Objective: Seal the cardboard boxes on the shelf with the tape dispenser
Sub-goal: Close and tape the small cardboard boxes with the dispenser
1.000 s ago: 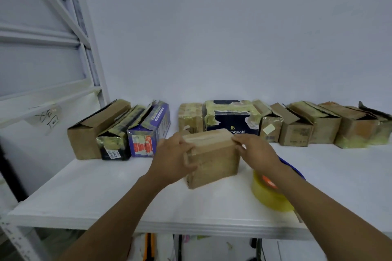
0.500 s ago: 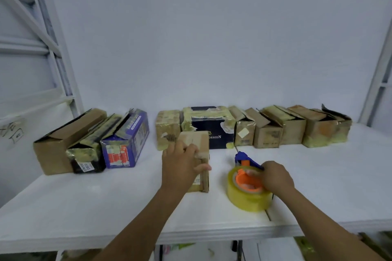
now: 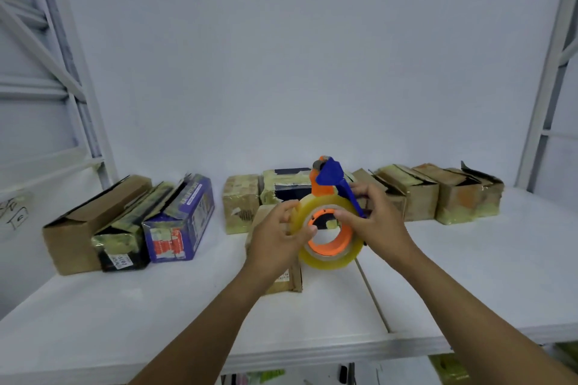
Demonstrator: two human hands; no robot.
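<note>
While it is held just above a small cardboard box on the white shelf, the tape dispenser sits between two hands. The right hand has its grip closed round the blue handle and orange core; the left hand pinches the yellowish roll's rim. More boxes line the wall behind.

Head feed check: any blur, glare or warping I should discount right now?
Head view: wide-angle warp leans the white shelf uprights inward at both edges. Head view: the light is flat and bluish, with faint shadows and no hard glare. Head view: the blue and orange tape dispenser, gripped by the left hand and right hand, is fairly sharp. Head view: the taped cardboard boxes behind look softer, their small print mostly illegible.
</note>
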